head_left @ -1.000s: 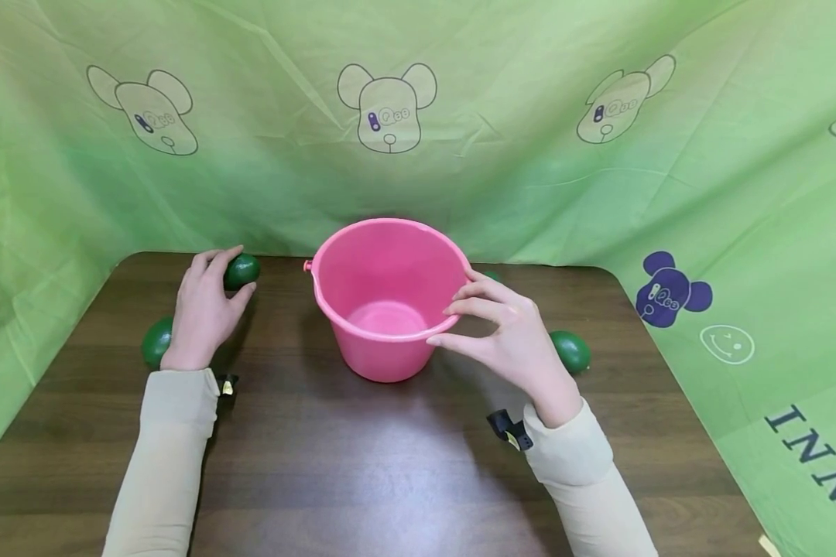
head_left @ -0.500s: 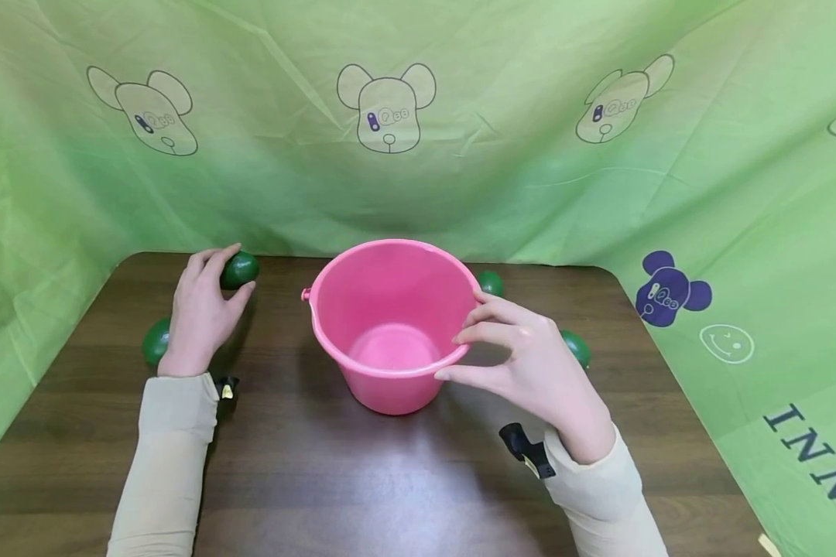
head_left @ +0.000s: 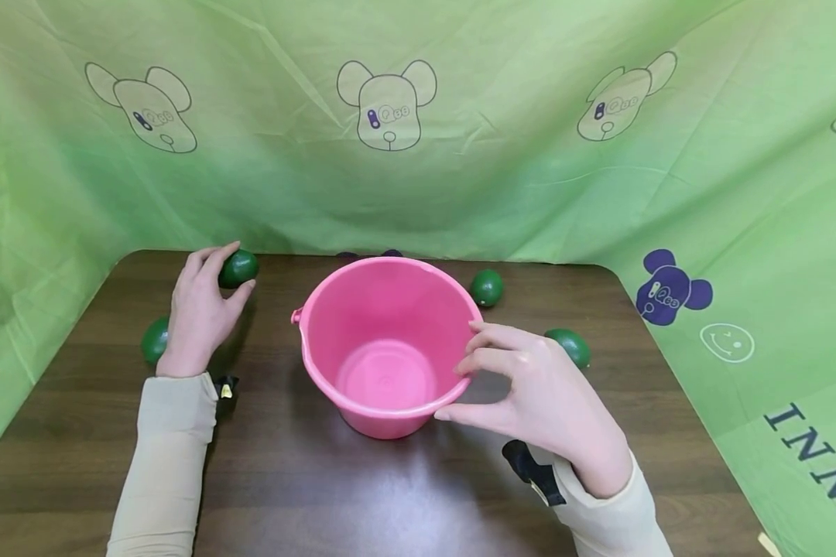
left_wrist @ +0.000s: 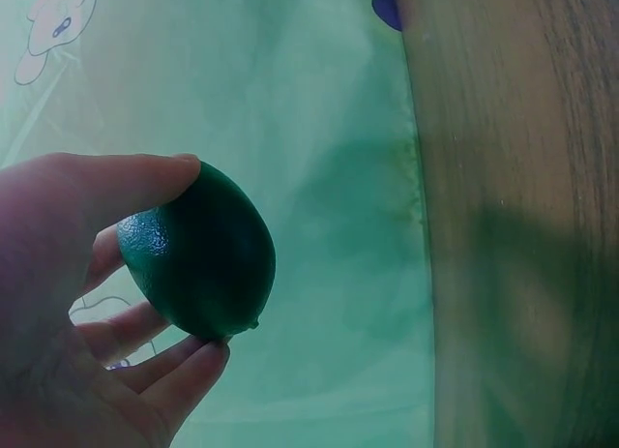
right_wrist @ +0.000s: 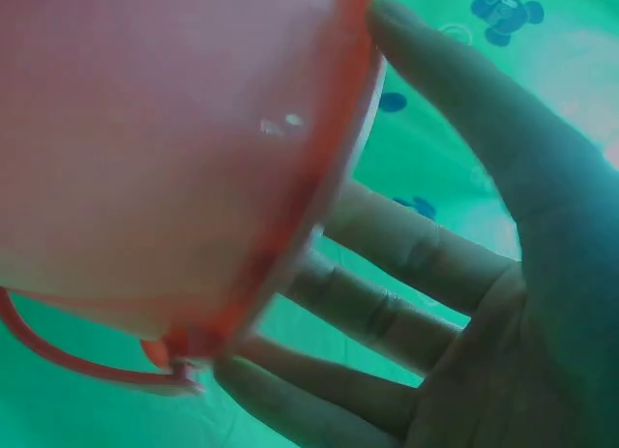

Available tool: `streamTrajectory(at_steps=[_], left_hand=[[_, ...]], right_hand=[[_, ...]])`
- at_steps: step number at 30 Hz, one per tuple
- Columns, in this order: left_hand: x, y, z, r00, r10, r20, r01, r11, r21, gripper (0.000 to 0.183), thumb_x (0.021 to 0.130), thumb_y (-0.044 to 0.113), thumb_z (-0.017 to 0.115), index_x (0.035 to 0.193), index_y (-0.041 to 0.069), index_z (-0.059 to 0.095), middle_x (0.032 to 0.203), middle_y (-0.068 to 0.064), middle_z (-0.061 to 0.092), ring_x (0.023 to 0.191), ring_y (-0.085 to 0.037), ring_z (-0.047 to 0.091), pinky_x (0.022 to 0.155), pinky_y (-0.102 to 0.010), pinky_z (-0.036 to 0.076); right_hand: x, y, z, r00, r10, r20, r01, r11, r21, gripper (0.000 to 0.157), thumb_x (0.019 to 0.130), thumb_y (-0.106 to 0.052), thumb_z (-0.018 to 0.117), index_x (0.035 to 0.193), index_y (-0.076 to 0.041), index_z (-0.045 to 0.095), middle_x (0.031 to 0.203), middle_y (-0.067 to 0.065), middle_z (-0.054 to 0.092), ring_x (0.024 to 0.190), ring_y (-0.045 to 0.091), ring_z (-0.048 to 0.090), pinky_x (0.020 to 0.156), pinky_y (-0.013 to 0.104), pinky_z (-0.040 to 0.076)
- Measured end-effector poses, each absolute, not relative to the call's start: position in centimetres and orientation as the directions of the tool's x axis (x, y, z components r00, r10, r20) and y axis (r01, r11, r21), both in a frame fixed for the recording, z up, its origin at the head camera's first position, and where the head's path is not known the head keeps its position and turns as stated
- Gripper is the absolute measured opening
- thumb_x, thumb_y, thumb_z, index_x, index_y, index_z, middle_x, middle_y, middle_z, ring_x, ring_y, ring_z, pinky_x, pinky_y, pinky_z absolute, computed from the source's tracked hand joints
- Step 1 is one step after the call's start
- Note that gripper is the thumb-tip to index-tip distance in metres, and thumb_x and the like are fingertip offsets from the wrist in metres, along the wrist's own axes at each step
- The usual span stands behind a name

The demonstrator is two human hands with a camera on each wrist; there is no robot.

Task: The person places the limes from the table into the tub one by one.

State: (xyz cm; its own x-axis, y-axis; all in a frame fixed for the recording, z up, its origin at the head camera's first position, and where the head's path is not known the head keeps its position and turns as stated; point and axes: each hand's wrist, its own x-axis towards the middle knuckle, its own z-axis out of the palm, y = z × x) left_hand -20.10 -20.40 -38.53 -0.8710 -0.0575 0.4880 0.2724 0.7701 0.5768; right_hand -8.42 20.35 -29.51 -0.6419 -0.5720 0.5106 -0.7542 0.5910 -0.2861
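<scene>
In the head view my left hand (head_left: 205,309) holds a green lime (head_left: 239,268) at the back left of the table. The left wrist view shows this lime (left_wrist: 198,250) between thumb and fingertips. My right hand (head_left: 539,391) grips the right rim of a pink bucket (head_left: 390,333), thumb on the near side and fingers over the edge. Nothing lies inside the bucket. In the right wrist view, fingers and thumb spread along the rim, and the bucket's curved handle (right_wrist: 92,371) hangs at lower left.
A second lime (head_left: 155,340) sits partly behind the left wrist. Right of the bucket lie two more limes, one farther back (head_left: 487,288) and one behind the right hand (head_left: 569,348). Green printed cloth (head_left: 390,193) walls the back and sides of the wooden table (head_left: 306,495).
My right hand has drawn the bucket toward the near edge, uncovering the lime behind it. The left hand and its lime have barely shifted.
</scene>
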Motion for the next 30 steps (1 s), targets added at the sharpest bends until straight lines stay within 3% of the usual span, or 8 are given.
streamTrajectory(at_steps=[3,8,15,22,30], left_hand=[[-20.2,-20.4,-38.5,-0.868,-0.057,0.493,0.276,0.77,0.575,0.057,0.092,0.013,0.077,0.145,0.007,0.056,0.137,-0.026,0.05,0.12,-0.048,0.05,0.099,-0.066,0.04],[-20.1,-20.2,-38.3,-0.866,-0.053,0.498,0.282,0.771,0.571,0.058,0.092,0.013,0.077,0.146,0.007,0.056,0.137,-0.026,0.05,0.12,-0.048,0.051,0.098,-0.066,0.041],[-20.1,-20.0,-38.3,-0.862,-0.046,0.505,0.294,0.766,0.571,0.058,0.092,0.014,0.077,0.146,0.008,0.056,0.136,-0.025,0.051,0.118,-0.046,0.052,0.098,-0.065,0.042],[-20.0,-19.8,-38.1,-0.853,-0.035,0.521,0.316,0.76,0.567,0.058,0.092,0.014,0.077,0.146,0.009,0.056,0.135,-0.024,0.051,0.118,-0.044,0.053,0.099,-0.064,0.043],[-19.6,-19.6,-37.7,-0.842,-0.031,0.538,0.335,0.751,0.569,0.058,0.091,0.014,0.078,0.145,0.009,0.058,0.135,-0.024,0.052,0.118,-0.044,0.054,0.098,-0.064,0.045]], right_hand=[[-8.4,20.4,-29.4,-0.674,-0.562,0.479,-0.729,0.61,-0.31,0.049,0.065,-0.047,0.096,0.101,-0.02,0.078,0.107,-0.009,0.065,0.091,0.009,0.064,0.08,0.025,0.053],[-9.1,20.7,-29.5,-0.747,-0.537,0.391,-0.663,0.638,-0.391,0.077,0.065,-0.06,0.091,0.128,-0.021,0.071,0.13,-0.009,0.06,0.119,0.011,0.057,0.098,0.032,0.049],[-11.4,21.2,-30.4,-0.766,-0.558,0.319,-0.631,0.561,-0.535,0.11,0.065,-0.056,0.094,0.157,-0.024,0.042,0.16,-0.008,0.037,0.15,0.017,0.025,0.113,0.048,0.036],[-13.2,21.7,-31.6,-0.779,-0.568,0.264,-0.584,0.508,-0.633,0.129,0.059,-0.034,0.102,0.163,-0.022,0.028,0.166,-0.012,0.024,0.153,0.016,0.014,0.113,0.054,0.034],[-14.2,21.8,-32.5,-0.789,-0.577,0.211,-0.532,0.47,-0.704,0.134,0.056,-0.024,0.103,0.164,-0.024,0.024,0.166,-0.015,0.02,0.152,0.012,0.017,0.111,0.048,0.037]])
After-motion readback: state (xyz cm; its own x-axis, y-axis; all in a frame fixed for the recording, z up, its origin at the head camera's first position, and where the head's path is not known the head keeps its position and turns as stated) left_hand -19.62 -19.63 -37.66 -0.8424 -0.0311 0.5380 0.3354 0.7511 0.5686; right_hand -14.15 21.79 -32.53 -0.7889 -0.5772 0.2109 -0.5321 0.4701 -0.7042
